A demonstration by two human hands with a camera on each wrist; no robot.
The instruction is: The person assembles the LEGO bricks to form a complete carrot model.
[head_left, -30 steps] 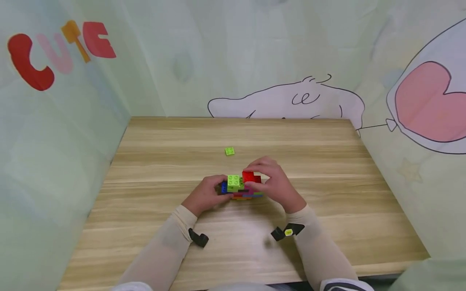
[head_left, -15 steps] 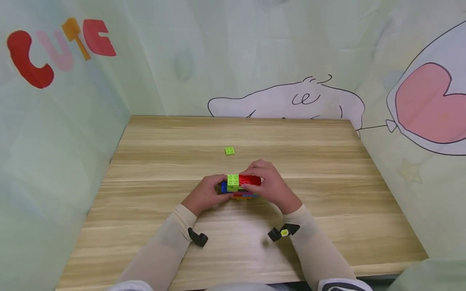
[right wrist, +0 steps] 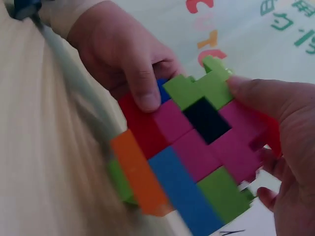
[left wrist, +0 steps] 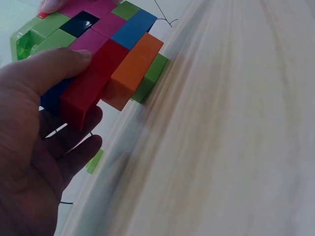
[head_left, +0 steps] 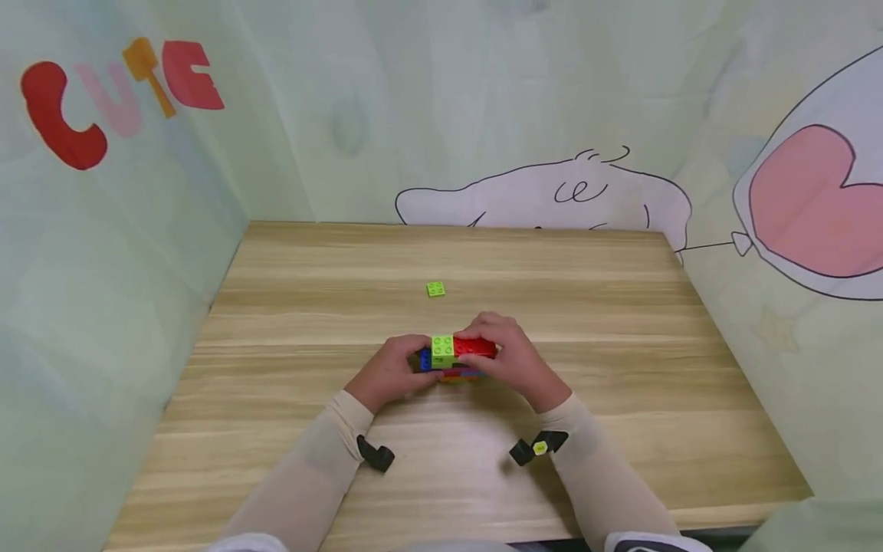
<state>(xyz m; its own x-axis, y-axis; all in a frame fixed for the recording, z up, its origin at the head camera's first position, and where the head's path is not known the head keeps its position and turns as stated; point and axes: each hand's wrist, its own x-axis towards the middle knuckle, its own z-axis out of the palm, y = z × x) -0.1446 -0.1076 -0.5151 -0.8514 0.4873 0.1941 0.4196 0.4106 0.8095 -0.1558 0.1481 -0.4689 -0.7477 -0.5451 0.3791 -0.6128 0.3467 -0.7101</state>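
Observation:
A stack of toy building blocks point(right wrist: 189, 156) stands at the middle of the table, in magenta, red, blue, orange, green and black. My left hand point(head_left: 391, 372) grips its left end, the thumb on the near face and fingers behind. On the top right lies a red block point(head_left: 477, 347), pinched by my right hand point(head_left: 516, 357) between thumb and fingers. Beside it on top is a lime green block point(head_left: 442, 350) with studs showing. A dark blue block point(head_left: 425, 359) juts out at the left, near the left fingers. The fingers hide part of the stack's far side.
A loose lime green block point(head_left: 435, 289) lies flat on the wooden table point(head_left: 331, 291) behind the stack. Printed cloth walls point(head_left: 331, 115) rise along the table's back and sides. Both wrists wear small black camera mounts point(head_left: 375, 454).
My right hand has brought the red block down level beside the lime green block on top and stays on it. The left hand keeps its grip in the same place.

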